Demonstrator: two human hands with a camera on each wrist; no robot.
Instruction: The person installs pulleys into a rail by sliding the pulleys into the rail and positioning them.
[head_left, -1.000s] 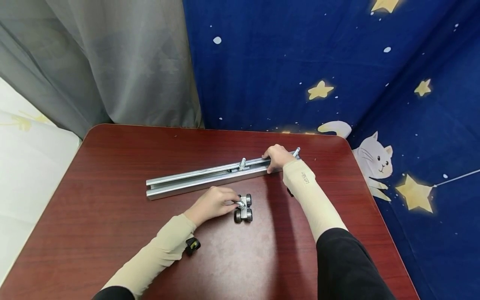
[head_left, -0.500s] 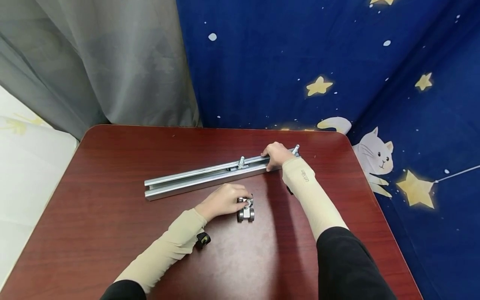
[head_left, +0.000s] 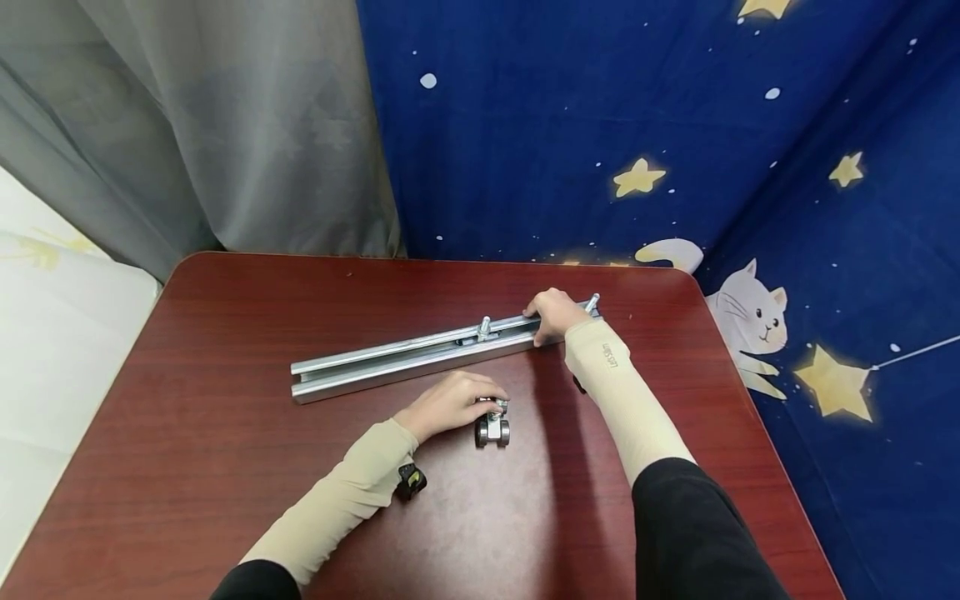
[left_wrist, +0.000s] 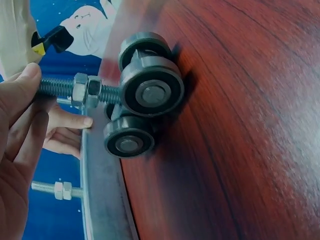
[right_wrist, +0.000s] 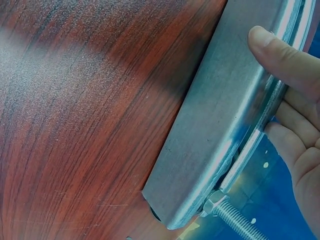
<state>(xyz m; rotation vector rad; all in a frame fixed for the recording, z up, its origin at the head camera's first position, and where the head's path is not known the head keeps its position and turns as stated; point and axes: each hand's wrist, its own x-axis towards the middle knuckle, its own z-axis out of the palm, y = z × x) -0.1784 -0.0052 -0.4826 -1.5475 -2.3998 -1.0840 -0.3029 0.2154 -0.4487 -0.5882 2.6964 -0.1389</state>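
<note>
In the head view my left hand pinches the threaded bolt of a small roller trolley in front of the rail. The left wrist view shows thumb and fingers at the bolt's tip, two nuts on its thread, and black-rimmed wheels close over the table. A silver C-shaped metal rail lies slantwise, its slot facing up. Near its right end my right hand grips it, thumb on the near wall and fingers across the slot. One trolley bolt stands up mid-rail; another bolt rises at the right end.
The dark red wooden table has its far edge just behind the rail. A grey curtain and a blue star-patterned curtain hang beyond it. Black wrist cameras sit under the beige sleeves.
My left hand and the trolley have shifted slightly to the right, and the hand now covers more of the trolley's far wheels. The right hand and the rail stay in place.
</note>
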